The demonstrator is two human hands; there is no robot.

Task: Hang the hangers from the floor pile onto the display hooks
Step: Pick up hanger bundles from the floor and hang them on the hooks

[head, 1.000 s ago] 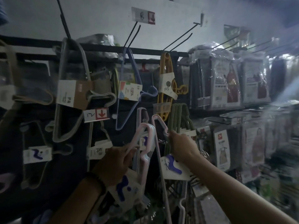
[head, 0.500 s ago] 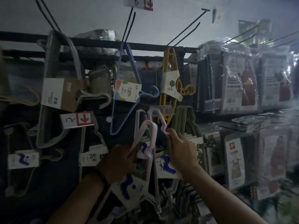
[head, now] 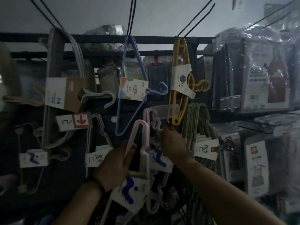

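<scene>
My left hand [head: 116,166] grips a bundle of pink hangers [head: 143,143] by one arm; the bundle carries a white card with blue scribble [head: 129,192] and its top bend points up. My right hand [head: 174,144] pinches the hook end of a second pink hanger bundle [head: 150,117] that hangs at a display hook behind a clear price-tag holder [head: 165,111]. The two bundles sit side by side, nearly touching. The floor pile is out of view.
Other bundles hang on the rack: grey hangers [head: 53,88] at left, a blue hanger [head: 129,88] in the middle, yellow ones [head: 180,82] and green ones [head: 198,125] to the right. Long black hooks [head: 131,17] stick out overhead. Bagged goods [head: 259,70] fill the right shelves.
The view has come closer and tilted up. My right hand has slid up to the second bundle's hook at the tag holder. My left hand keeps the same hold on its bundle.
</scene>
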